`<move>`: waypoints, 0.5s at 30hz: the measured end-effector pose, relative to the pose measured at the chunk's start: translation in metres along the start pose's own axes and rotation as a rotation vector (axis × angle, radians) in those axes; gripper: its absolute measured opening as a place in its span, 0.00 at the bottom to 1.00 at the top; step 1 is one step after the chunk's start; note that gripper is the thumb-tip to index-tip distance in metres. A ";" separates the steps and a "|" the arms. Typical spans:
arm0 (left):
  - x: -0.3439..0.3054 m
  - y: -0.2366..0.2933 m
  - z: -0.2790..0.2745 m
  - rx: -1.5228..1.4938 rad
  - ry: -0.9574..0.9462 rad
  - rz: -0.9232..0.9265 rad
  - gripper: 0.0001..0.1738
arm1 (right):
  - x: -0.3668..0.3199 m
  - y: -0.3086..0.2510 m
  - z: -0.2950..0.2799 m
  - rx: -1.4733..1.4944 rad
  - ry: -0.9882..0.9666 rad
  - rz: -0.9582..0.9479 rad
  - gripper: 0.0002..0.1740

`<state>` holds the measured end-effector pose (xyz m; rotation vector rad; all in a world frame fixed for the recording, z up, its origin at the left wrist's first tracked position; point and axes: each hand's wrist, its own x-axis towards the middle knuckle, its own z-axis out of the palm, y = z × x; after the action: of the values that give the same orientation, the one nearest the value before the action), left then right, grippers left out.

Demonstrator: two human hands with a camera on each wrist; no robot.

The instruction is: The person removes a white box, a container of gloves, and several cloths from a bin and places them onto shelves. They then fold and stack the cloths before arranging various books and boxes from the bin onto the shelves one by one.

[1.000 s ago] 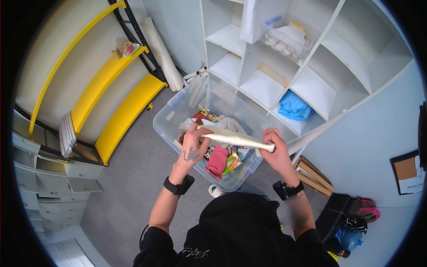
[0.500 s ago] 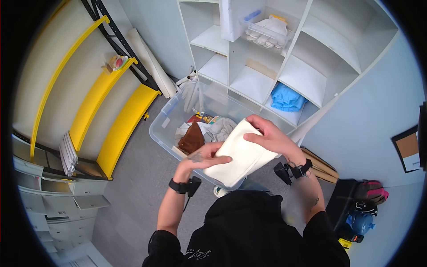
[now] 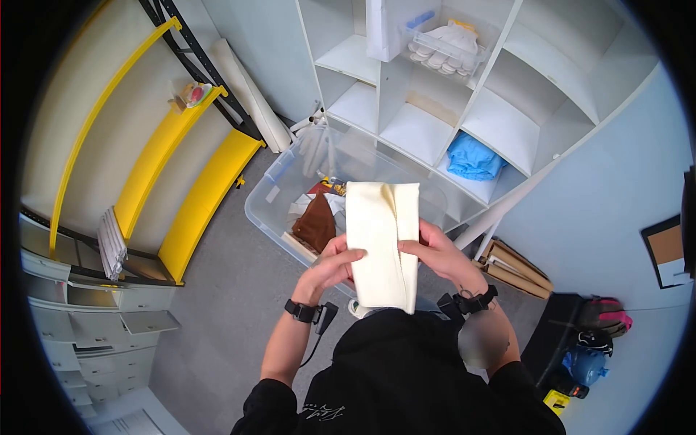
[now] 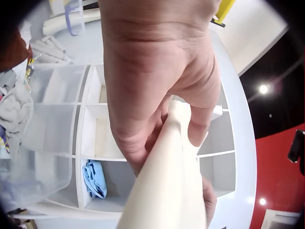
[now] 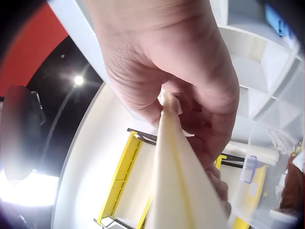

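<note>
Both hands hold up a folded cream cloth, a flat rectangle with a lengthwise fold and a seam down its front. The left hand grips its left edge, thumb on the front and fingers behind. On the opposite edge the right hand pinches it the same way. Seen from the left wrist, the left hand has the cloth between thumb and fingers; the right wrist view shows the right hand doing likewise. Beneath is a clear plastic bin, partly hidden by the cloth, with a brown item inside.
White cubby shelves stand behind the bin, holding a blue cloth bundle and a clear box of white gloves. Yellow shelving is at left. Flattened cardboard leans at right, near a backpack.
The cream cloth went from edge-on over the bin, to tilted, to upright and facing the head camera. Both hands now hold it by opposite side edges, closer to the body.
</note>
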<state>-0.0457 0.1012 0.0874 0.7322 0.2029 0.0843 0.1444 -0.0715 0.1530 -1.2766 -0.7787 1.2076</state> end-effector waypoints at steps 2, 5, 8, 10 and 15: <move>0.002 -0.007 0.008 -0.141 -0.016 0.024 0.30 | -0.001 -0.014 0.003 -0.098 0.040 -0.029 0.23; 0.007 -0.032 -0.004 -0.285 -0.055 0.045 0.32 | -0.005 -0.030 0.004 -0.178 0.071 -0.020 0.22; 0.007 -0.047 -0.007 -0.214 0.047 0.078 0.29 | -0.004 -0.040 0.006 -0.196 0.088 0.003 0.22; 0.009 -0.041 0.001 -0.246 0.086 0.025 0.26 | -0.003 -0.041 0.003 -0.194 0.106 0.016 0.22; 0.021 -0.036 0.018 -0.226 0.417 -0.060 0.18 | 0.008 -0.010 -0.012 -0.111 0.154 0.051 0.22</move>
<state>-0.0216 0.0659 0.0730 0.4761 0.6033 0.1999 0.1596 -0.0664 0.1586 -1.4701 -0.7132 1.1039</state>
